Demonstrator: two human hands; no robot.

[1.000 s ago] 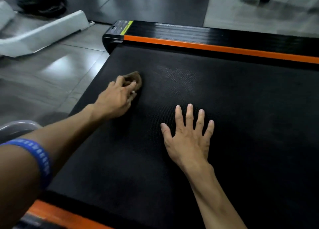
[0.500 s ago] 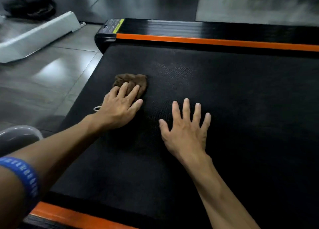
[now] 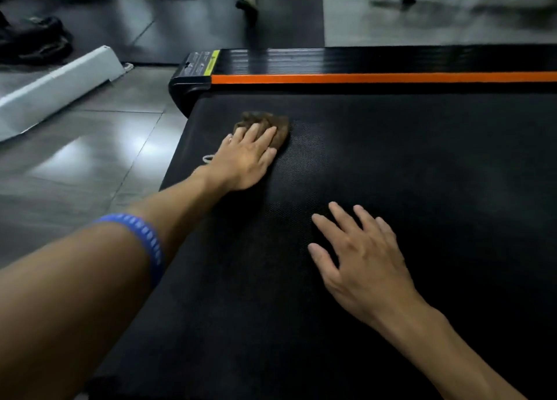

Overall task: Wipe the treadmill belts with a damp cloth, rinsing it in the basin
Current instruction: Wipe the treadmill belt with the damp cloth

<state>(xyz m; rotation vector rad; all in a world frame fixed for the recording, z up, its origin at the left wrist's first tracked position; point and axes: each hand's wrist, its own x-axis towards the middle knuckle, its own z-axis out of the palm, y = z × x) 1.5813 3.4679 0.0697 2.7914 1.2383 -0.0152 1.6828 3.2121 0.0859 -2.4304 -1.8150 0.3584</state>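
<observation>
Treadmill belt, 1 brown cloth, 2 hands.
Left hand lay flat, fingers extended, pressing the cloth at upper centre; right hand rested spread and empty, lower right, on the belt.

Our left arm runs from the lower left of the frame up toward the centre, a blue wristband around the forearm, and our left hand lies palm down just above the middle, fingers together and stretched forward, pressing flat. Our right arm comes in from the lower right corner. Our right hand rests palm down right of centre, fingers spread and empty, well apart from the left.
</observation>
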